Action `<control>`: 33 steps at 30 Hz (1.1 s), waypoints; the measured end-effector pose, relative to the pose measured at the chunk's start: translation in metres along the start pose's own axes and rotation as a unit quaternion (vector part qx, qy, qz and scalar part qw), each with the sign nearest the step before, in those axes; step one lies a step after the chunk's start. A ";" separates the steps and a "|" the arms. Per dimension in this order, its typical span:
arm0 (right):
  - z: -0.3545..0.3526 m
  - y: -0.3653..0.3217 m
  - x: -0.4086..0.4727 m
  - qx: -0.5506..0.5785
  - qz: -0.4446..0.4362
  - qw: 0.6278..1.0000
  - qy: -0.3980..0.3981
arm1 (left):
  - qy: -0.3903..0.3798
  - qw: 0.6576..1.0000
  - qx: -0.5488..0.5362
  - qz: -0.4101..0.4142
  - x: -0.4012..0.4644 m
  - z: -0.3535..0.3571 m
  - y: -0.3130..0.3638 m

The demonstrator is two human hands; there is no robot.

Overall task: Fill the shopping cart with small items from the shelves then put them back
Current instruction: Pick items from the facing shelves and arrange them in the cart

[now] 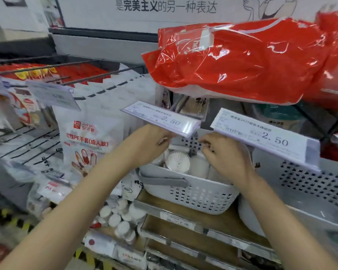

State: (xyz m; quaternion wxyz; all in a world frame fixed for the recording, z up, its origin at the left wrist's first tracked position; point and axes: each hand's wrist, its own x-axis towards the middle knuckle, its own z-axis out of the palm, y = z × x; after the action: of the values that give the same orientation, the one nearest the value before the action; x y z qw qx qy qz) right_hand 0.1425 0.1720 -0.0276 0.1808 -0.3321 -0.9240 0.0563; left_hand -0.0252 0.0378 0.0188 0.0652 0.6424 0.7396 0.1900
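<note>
Shop shelf (193,215) holds white basket (193,197) with swab tubs (178,162). Left hand (148,145) and right hand (225,154) above it, fingers curled; grip unclear.

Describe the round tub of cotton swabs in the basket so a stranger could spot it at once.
Find the pale grey perforated basket on the wooden shelf, below the two 2.50 price tags. Inside it, between the left hand and right hand, sits the round tub of cotton swabs. Unlike the smooth white lids beside it, its top shows densely packed white swab tips.
</note>
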 end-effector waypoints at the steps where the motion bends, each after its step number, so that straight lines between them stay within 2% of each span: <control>1: 0.000 -0.007 -0.008 0.034 -0.037 0.998 0.044 | 0.040 0.999 0.015 -0.004 -0.016 0.002 0.001; 3: 0.002 -0.024 -0.024 0.126 -0.096 0.986 0.057 | 0.108 0.992 0.060 0.016 -0.051 0.005 -0.003; 5: 0.003 -0.044 -0.037 0.160 -0.147 0.973 0.075 | 0.108 0.990 0.093 -0.003 -0.096 0.014 -0.007; 8: 0.013 -0.077 -0.050 0.176 -0.244 0.949 0.096 | 0.105 0.980 0.134 -0.104 -0.159 0.036 -0.023; 11: 0.032 -0.126 -0.063 0.205 -0.333 0.918 0.063 | 0.104 0.956 0.112 -0.250 -0.230 0.066 -0.038; 15: 0.076 -0.198 -0.089 0.223 -0.415 0.880 -0.058 | 0.157 0.870 0.002 -0.467 -0.321 0.096 -0.043; 18: 0.116 -0.246 -0.107 0.221 -0.455 0.846 -0.165 | 0.197 0.800 -0.056 -0.564 -0.381 0.106 -0.047; 21: 0.149 -0.298 -0.121 0.223 -0.479 0.811 -0.252 | 0.240 0.740 -0.059 -0.626 -0.436 0.099 -0.064; 23: 0.168 -0.334 -0.126 0.236 -0.482 0.795 -0.283 | 0.263 0.703 -0.050 -0.659 -0.471 0.089 -0.080; 26: 0.199 -0.385 -0.130 0.256 -0.465 0.777 -0.339 | 0.290 0.661 -0.045 -0.690 -0.521 0.073 -0.111; 29: 0.230 -0.428 -0.130 0.243 -0.443 0.771 -0.388 | 0.283 0.645 -0.041 -0.709 -0.560 0.058 -0.144; 33: 0.263 -0.468 -0.121 0.219 -0.383 0.787 -0.432 | 0.271 0.645 -0.054 -0.713 -0.589 0.039 -0.187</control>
State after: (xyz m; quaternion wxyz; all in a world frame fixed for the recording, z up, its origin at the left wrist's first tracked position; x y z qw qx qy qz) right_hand -0.1470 -0.2625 -0.2029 -0.1630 0.1565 -0.9199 0.3206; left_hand -0.0873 -0.5478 -0.1723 0.0119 -0.1677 0.9421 0.2901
